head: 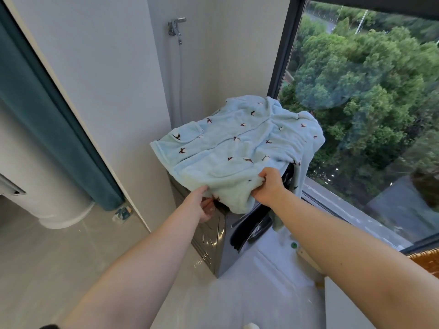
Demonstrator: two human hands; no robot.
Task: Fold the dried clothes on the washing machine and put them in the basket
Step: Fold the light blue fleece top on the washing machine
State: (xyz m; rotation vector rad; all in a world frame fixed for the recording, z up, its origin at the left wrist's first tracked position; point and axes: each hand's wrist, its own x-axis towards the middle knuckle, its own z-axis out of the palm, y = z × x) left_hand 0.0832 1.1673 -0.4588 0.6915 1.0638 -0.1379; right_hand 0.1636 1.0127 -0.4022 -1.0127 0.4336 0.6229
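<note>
From the head camera, a pale blue fleece top point(237, 143) printed with small dark birds lies spread face-up over the washing machine point(221, 248). One sleeve hangs off the far right side towards the window point(368, 91). The right hand point(268, 186) has its fingers clenched on a bunch of the near hem. The left hand point(202, 205) holds the same hem further left, fingers curled under the edge and thumb on top. A corner of the woven basket point(425, 262) shows at the right edge, low down and well apart from the top.

The step in hand looks like squaring up the top before the first fold. To do it well, both hands should pull the hem evenly towards the body so the fleece goes taut and flat. The hanging sleeve should come up onto the lid before any folding. The fabric is thick and soft, so creases will be loose; pressing each fold flat should help. The lid looks smooth, and a hard tug could slide the whole top off.
</note>
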